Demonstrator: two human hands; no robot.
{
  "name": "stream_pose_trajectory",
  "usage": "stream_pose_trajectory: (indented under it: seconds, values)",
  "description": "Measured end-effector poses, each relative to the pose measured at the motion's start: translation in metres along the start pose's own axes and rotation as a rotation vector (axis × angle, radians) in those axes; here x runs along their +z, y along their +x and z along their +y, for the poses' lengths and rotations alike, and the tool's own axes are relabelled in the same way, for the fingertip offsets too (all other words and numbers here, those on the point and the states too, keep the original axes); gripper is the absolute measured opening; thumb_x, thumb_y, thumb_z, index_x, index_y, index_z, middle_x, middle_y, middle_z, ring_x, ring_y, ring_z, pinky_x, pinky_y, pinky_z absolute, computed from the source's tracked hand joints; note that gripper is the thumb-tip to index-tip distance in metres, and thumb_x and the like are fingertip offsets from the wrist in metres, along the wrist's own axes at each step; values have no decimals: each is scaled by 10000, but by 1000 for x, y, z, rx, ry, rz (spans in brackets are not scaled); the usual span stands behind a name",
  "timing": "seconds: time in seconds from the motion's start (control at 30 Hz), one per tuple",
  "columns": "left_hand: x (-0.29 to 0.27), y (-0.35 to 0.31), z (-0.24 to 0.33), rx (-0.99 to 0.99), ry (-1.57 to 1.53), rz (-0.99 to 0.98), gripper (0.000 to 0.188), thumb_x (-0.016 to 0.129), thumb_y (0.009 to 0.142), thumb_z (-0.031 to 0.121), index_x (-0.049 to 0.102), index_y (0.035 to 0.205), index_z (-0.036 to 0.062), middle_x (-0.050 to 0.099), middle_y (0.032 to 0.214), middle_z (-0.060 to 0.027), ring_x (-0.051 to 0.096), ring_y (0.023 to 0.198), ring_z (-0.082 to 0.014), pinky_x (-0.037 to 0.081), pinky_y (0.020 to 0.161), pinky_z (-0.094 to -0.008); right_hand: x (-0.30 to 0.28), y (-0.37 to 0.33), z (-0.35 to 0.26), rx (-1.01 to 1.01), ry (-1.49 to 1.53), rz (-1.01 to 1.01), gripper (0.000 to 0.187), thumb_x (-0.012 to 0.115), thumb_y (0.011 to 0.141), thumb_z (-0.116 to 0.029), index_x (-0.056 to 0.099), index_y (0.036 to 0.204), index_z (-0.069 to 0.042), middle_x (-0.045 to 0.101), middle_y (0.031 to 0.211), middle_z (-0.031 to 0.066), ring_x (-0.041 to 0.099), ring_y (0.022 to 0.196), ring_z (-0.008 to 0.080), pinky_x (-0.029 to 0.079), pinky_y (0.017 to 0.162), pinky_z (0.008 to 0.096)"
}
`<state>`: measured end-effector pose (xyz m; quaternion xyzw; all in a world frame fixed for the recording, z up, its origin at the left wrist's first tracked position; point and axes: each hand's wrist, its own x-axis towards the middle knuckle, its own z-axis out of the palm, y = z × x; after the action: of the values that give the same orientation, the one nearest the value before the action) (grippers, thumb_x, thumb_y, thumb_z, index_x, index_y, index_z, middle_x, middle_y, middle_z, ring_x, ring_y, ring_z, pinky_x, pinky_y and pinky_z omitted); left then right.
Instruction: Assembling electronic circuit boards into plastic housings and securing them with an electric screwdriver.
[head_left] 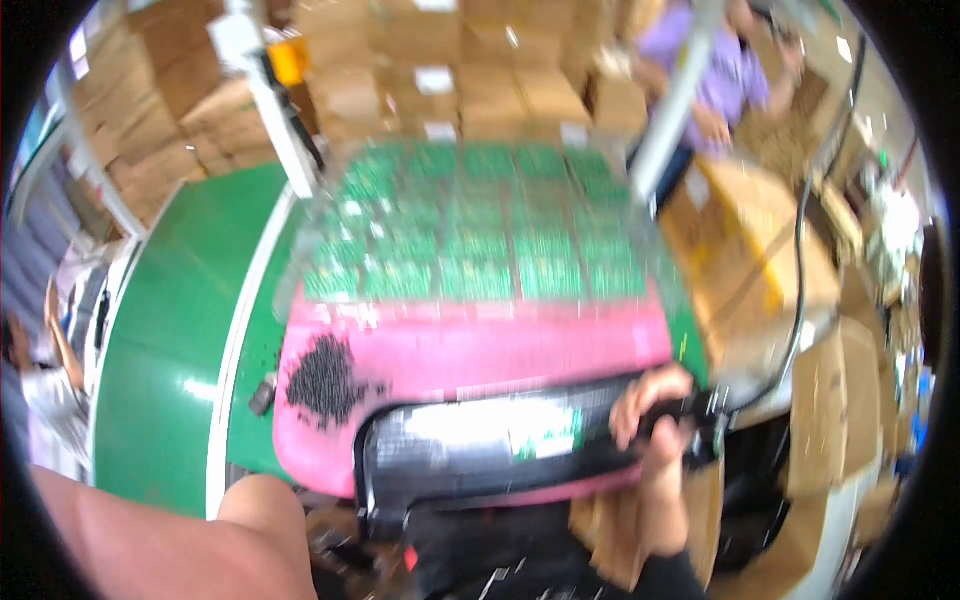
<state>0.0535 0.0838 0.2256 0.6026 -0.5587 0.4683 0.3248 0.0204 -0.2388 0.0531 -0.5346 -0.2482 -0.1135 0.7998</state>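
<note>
My right hand [655,415] is closed around a dark handheld tool [692,410] at the right end of a long black plastic panel [480,475]; motion blur hides the tool's exact kind. The panel has a glossy face with a green and white patch [545,435] on it. It lies along the near edge of a pink mat [500,345]. At the lower left, my left arm or hand [190,530] looms large and blurred close to the camera, with no fingers to make out. Near the mat's left side is a pile of small black screw-like pieces [325,385].
Behind the pink mat lie rows of green circuit boards [480,225] under clear plastic. A green bench [170,330] runs along the left. Cardboard boxes [420,90] are stacked at the back. A black cable [800,270] hangs at right. Another person [700,75] in purple works at the back right.
</note>
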Motion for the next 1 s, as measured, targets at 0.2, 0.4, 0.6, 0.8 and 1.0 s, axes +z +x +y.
stream_pose_trajectory:
  seconds: [0.2,0.4,0.6,0.8,1.0]
  values:
    - [-48,-51,53,-124,134,6,707,798,790,196,450,1374,5,506,1287,-235,556,1036,-314,491,765,-355,6,-1,-9,-59,-55,97,473,748,850,-419,483,950,-41,525,648,48,527,464,160,456,468,309]
    - [-61,-67,48,-260,-51,-134,690,782,810,224,450,1371,-3,514,1256,-245,556,1000,-311,487,739,-350,20,26,5,3,-158,86,500,731,846,-439,460,933,-27,497,662,47,479,477,131,414,448,253]
    - [-101,-81,72,-335,-156,-178,676,765,830,252,450,1367,-12,521,1225,-255,556,963,-308,483,713,-346,20,16,-8,36,-162,131,463,714,859,-398,463,968,-24,504,677,50,484,509,134,418,483,273]
    - [-154,-109,100,-430,-256,-186,665,748,849,281,450,1363,-20,528,1194,-265,556,927,-305,479,687,-341,21,8,-15,22,-213,127,433,676,873,-377,462,988,-19,507,692,61,479,516,138,438,507,285]
    - [-40,-73,61,-569,166,-45,496,650,787,49,522,1246,-90,595,946,-186,544,641,-201,440,592,-262,24,11,-9,10,-135,164,421,715,854,-326,474,995,-10,525,690,77,488,520,143,445,502,286]
